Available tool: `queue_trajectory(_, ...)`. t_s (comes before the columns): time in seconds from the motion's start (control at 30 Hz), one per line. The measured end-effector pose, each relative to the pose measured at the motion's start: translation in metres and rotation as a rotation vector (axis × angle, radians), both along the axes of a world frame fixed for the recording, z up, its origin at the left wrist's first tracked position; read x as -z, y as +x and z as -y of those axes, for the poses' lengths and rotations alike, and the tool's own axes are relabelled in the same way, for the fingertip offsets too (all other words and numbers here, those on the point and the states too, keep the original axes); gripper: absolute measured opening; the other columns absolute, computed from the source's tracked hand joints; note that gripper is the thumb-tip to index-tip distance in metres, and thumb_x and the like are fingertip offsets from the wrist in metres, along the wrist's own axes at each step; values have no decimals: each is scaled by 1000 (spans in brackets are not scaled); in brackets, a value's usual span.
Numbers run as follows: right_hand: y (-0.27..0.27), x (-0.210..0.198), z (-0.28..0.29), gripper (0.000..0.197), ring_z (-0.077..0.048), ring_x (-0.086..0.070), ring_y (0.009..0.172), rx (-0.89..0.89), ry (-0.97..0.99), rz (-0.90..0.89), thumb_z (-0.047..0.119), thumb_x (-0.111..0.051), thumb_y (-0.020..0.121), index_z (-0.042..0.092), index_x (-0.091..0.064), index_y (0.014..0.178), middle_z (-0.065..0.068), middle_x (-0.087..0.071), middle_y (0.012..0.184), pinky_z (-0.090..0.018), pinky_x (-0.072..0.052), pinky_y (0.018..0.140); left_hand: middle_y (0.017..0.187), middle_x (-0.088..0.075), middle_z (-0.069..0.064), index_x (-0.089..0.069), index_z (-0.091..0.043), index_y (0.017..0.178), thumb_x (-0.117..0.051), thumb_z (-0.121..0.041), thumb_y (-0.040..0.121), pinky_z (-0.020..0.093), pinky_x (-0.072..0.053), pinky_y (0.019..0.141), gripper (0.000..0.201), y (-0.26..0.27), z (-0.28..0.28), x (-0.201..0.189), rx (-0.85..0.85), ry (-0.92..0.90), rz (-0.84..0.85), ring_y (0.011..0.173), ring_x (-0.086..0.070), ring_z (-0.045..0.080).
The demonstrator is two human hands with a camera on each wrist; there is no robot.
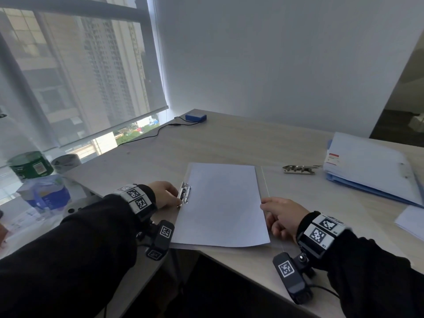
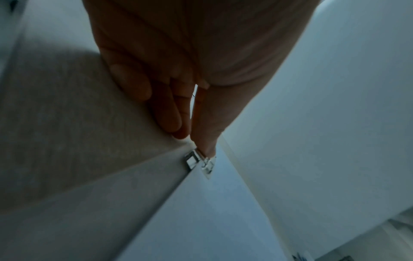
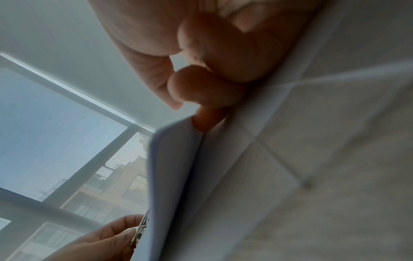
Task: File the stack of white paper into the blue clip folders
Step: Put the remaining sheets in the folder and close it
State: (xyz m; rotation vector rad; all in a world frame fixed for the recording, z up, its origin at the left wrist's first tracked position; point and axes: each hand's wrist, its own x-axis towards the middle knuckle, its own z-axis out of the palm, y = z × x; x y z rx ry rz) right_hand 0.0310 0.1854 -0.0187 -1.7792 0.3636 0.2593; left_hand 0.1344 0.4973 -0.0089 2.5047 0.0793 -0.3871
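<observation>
A stack of white paper (image 1: 220,203) lies on an open clip folder (image 1: 264,180) that looks pale grey in this light, at the desk's near edge. A metal clip (image 1: 184,193) sits on the paper's left edge. My left hand (image 1: 177,197) pinches this clip; the left wrist view shows a fingertip (image 2: 204,146) on the clip (image 2: 198,161). My right hand (image 1: 267,206) is at the paper's right edge with its fingers curled. In the right wrist view a fingertip (image 3: 205,121) is tucked under the slightly lifted paper (image 3: 174,176), and my thumb is above it.
More blue folders holding paper (image 1: 367,166) are stacked at the right, with a loose metal clip (image 1: 300,169) beside them. Loose sheets (image 1: 410,220) lie at the far right. A blue box (image 1: 195,117) with a cable sits at the back. Cans (image 1: 29,165) and a bag (image 1: 46,193) stand by the window.
</observation>
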Motion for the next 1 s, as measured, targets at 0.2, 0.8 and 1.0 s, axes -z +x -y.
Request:
queue_trajectory(0.2,-2,-4,-9,39,-14,-49,37,36,8,-7,26,-54,93,17,-51,131,-9,-56,66,-18,-32,35,72,-58,2,-66,-15,92,-72,-29,82,21,-37,50,18,-15,16,-23,-132,-135,180,56,-48,11)
queue_trajectory(0.8,-128,-16,152,18,-17,-50,50,550,206,182,20,-52,94,14,-64,106,-11,-63,73,-22,-32,43,74,-66,-1,-69,-17,89,-61,-24,88,24,-42,50,11,-118,276,-17,387,-605,-121,64,-58,14)
queue_trajectory(1.0,-206,-19,271,16,-18,-55,70,975,130,244,21,-58,89,14,-67,99,-7,-66,86,-27,-39,55,86,-67,-1,-68,-19,89,-61,-19,88,25,-44,61,8,-148,388,-7,519,-643,-163,80,-60,15)
